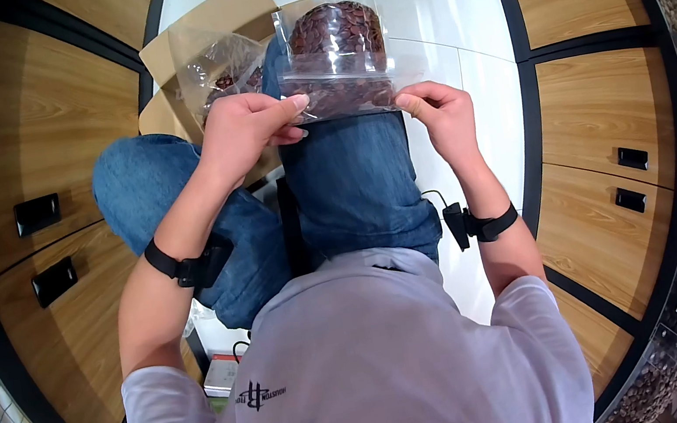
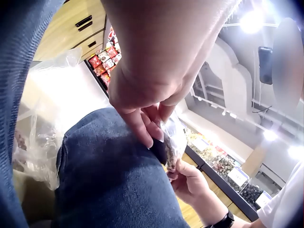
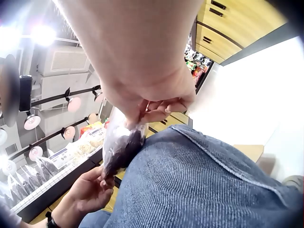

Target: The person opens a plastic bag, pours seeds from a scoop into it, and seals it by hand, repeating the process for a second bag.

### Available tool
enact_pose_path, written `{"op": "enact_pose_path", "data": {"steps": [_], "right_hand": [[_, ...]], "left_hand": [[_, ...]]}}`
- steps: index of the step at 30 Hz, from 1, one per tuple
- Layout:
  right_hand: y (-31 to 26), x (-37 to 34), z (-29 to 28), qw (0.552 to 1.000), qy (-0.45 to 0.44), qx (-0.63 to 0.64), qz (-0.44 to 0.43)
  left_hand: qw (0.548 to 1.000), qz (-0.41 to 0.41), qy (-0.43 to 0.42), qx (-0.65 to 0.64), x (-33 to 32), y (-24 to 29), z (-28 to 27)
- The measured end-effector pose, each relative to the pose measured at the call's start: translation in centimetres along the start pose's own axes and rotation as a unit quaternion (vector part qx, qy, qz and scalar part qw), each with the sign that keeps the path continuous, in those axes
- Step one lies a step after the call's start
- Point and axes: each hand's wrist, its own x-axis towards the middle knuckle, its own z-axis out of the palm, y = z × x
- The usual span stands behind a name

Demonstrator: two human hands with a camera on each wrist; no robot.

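Note:
A clear zip bag [image 1: 338,95] of dark reddish-brown pieces lies across the person's raised knee. The left hand [image 1: 242,134] pinches its left end between thumb and fingers, and the right hand [image 1: 443,119] pinches the right end. Just beyond stands a clear container or bag [image 1: 335,35] filled with the same kind of pieces. In the left wrist view the left hand [image 2: 147,104] grips the bag [image 2: 175,140] from above. The right wrist view has the right hand [image 3: 147,102] holding the bag [image 3: 122,145] beside the jeans.
An open cardboard box [image 1: 216,23] with a clear bag [image 1: 218,67] in it stands beyond the left hand. Wooden cabinets [image 1: 52,133] flank both sides of the white tiled floor [image 1: 448,8]. A small white device [image 1: 221,374] is at the lower left.

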Motion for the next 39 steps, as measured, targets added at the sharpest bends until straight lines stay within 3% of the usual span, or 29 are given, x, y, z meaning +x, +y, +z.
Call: {"op": "enact_pose_path", "data": {"steps": [9,14,24,27,29,30,32,33,34,36,37,39], "right_hand": [[1.4,-0.3,-0.7,0.994,0.029,0.088,0.058],[1.9,0.6,-1.6,0.974,-0.027,0.184,0.127],[2.9,2.1,-2.3,0.975,-0.053,0.181,0.118],[2.9,1.9,-2.3,0.994,-0.017,0.094,0.058],[2.2,1.6,-2.2,0.994,0.061,-0.094,-0.014],[1.4,1.4,-2.1,0.994,0.061,-0.094,-0.013],[-0.6,1.2,-1.7,0.949,0.112,-0.22,-0.196],[-1.0,1.3,-2.0,0.93,0.102,-0.252,-0.246],[-1.6,1.4,-2.0,0.93,0.102,-0.253,-0.245],[-3.0,1.6,-2.1,0.865,0.087,-0.344,-0.356],[-3.4,1.7,-2.3,0.865,0.087,-0.345,-0.355],[-3.8,2.0,-2.7,0.823,-0.003,-0.395,-0.407]], "left_hand": [[0.998,-0.034,-0.014,-0.059,2.3,-1.0,0.8],[0.998,-0.04,-0.032,-0.046,3.6,-1.0,1.4],[0.999,-0.009,-0.026,-0.016,5.0,-1.1,1.9],[0.999,0.004,-0.024,-0.026,4.8,-1.2,1.9],[0.999,0.013,-0.022,-0.031,4.7,-1.3,2.0],[0.999,0.023,-0.024,-0.037,4.7,-1.4,2.0],[0.999,0.037,-0.023,-0.027,4.8,-1.6,2.0],[0.998,0.052,-0.023,-0.018,4.8,-1.7,2.0],[0.998,0.052,-0.024,-0.018,4.9,-1.7,2.1],[0.998,0.051,-0.028,-0.033,4.9,-1.5,2.2],[0.998,0.051,-0.03,-0.034,4.8,-1.4,2.3],[0.998,0.028,-0.036,-0.048,4.8,-1.1,2.4]]}}
